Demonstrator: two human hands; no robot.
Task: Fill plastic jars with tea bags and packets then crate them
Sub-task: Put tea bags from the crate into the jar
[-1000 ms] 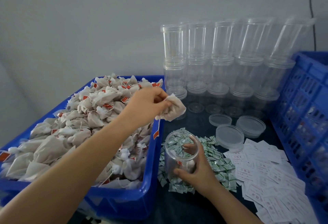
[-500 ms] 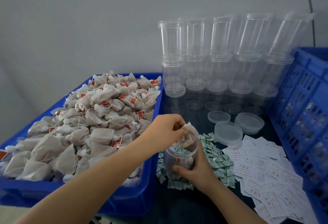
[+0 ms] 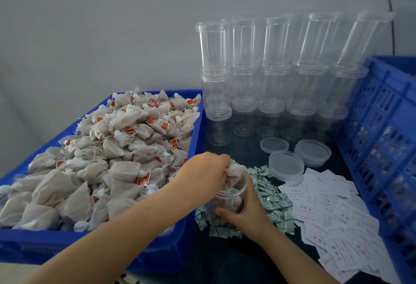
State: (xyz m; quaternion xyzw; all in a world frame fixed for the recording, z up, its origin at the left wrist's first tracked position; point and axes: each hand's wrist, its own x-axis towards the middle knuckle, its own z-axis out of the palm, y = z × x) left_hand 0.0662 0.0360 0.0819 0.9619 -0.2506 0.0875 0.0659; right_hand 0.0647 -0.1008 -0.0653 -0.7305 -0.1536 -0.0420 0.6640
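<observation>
Blue bin (image 3: 191, 247) of tea bags sits left of the fingers; right hand (image 3: 247, 214) grips the clear jar (image 3: 231, 196); left hand (image 3: 202, 171) pinches a tea bag (image 3: 236, 174) inside the jar's mouth; green packets (image 3: 270, 196) lie just right.

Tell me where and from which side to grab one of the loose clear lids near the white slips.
Take the front round translucent plastic lid by its raised rim, fingers coming from above. It lies flat and shallow, overlapping the white paper slips, so a side pinch has little wall to catch.
</observation>
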